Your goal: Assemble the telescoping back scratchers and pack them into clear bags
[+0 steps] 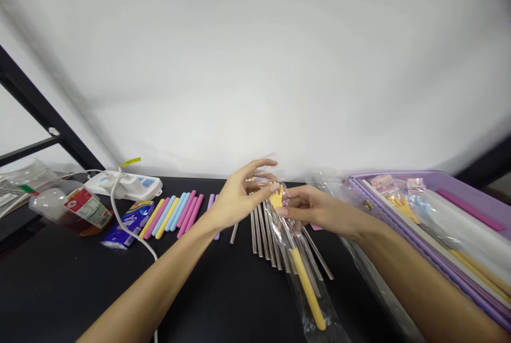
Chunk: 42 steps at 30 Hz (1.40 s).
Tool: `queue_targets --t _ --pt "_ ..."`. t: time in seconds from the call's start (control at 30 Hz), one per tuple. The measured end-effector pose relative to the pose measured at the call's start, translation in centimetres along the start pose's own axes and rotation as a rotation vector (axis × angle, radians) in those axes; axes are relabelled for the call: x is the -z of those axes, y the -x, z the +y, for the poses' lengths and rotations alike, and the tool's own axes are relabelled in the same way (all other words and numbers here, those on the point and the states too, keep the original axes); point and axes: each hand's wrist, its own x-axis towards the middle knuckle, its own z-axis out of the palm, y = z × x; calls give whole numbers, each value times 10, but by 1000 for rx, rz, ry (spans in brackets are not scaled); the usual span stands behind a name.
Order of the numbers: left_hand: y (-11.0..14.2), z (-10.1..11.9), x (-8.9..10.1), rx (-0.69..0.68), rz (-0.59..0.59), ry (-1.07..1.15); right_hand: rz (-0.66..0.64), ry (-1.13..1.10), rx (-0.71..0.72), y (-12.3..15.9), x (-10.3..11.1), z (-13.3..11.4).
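- At the middle of the black tabletop (72, 284), the left hand (237, 199) stands half open, its fingertips (273, 188) at the top of a clear plastic sleeve (297, 258); whether they grip it, I cannot tell.
- The right hand (319, 210) is curled closed, pinching the sleeve from the other side.
- Inside the sleeve, a yellow stick (307, 290) ends in a small hand-shaped tip (277, 198), held between both hands.
- Steel rods (261, 234) lie fanned beneath the sleeve.
- Pastel silicone sticks (171, 216) lie to the left; a purple tray (439, 242) sits to the right.
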Motion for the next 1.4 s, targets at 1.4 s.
queue_targets --t 1.4 --pt "12 -6 -10 212 -262 -30 322 680 11 14 64 26"
